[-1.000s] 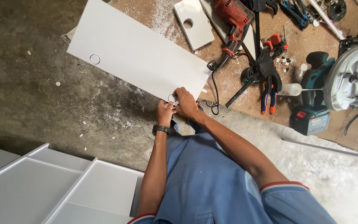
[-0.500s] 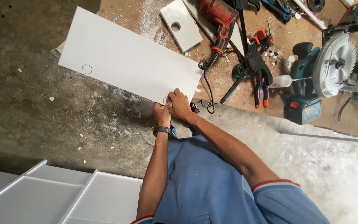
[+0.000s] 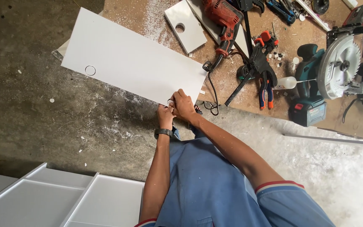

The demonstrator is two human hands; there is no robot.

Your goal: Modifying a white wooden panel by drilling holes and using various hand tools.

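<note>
Concrete floor [image 3: 30, 105]: grey, dusty and speckled with white chips; the work is laid partly on it.
White cabinet frame [image 3: 43, 197]: seen at the lower left, well apart from the hands.
White panel [image 3: 135, 63]: a long flat board, lying tilted across the floor and the edge of a brown sheet [image 3: 253, 96]. A round bored ring [image 3: 90, 70] is seen near its far end.
Handling of the panel: it is judged stiff and fairly light, with a smooth coated face that could slip and corners that could chip. It would best be taken by its long edges, not by the corner.
Left hand [image 3: 165, 117]: a dark watch is worn at the wrist. The fingers are curled at the near corner of the panel, touching it; whether anything is pinched cannot be told.
Small whitish piece [image 3: 171, 103]: glimpsed between the two hands at the corner; its kind cannot be made out.
Right hand [image 3: 183, 106]: laid over the same corner, fingers bent and pressed down; what is grasped is hidden.
Red drill [image 3: 221, 19]: lying just beyond the panel.
Circular saw [image 3: 337, 67]: at the right, well apart.
</note>
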